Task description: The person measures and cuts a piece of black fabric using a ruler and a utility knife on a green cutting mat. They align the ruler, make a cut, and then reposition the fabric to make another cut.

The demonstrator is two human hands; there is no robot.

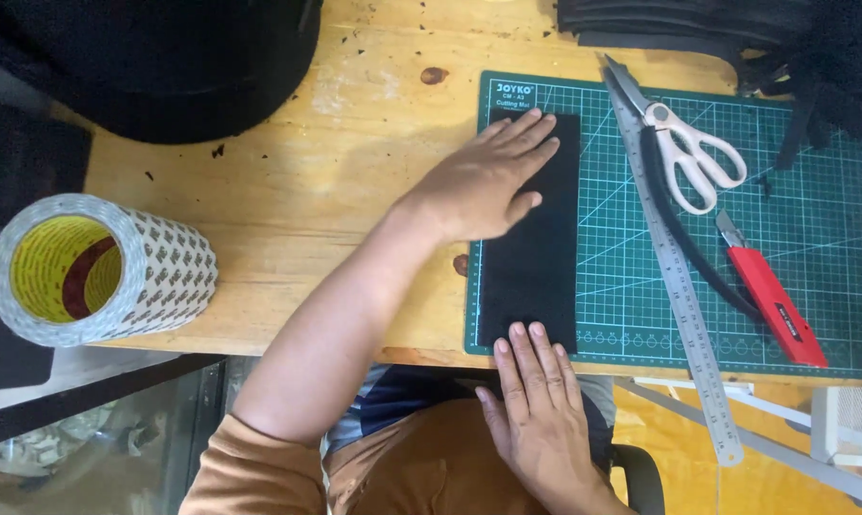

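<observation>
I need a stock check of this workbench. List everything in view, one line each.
black strip: one, black, flat on the left part of the cutting mat
cutting mat: one, green with a pale grid, right half of the table
scissors: one pair, white handles, top of the mat
steel ruler: one, silver, slanting across the mat and past its near edge
utility knife: one, red, right side of the mat
tape roll: one large, white with a yellow core, left table edge
wooden table: one, light brown
left hand: flat on the strip's upper part
right hand: fingers on the strip's near end
</observation>
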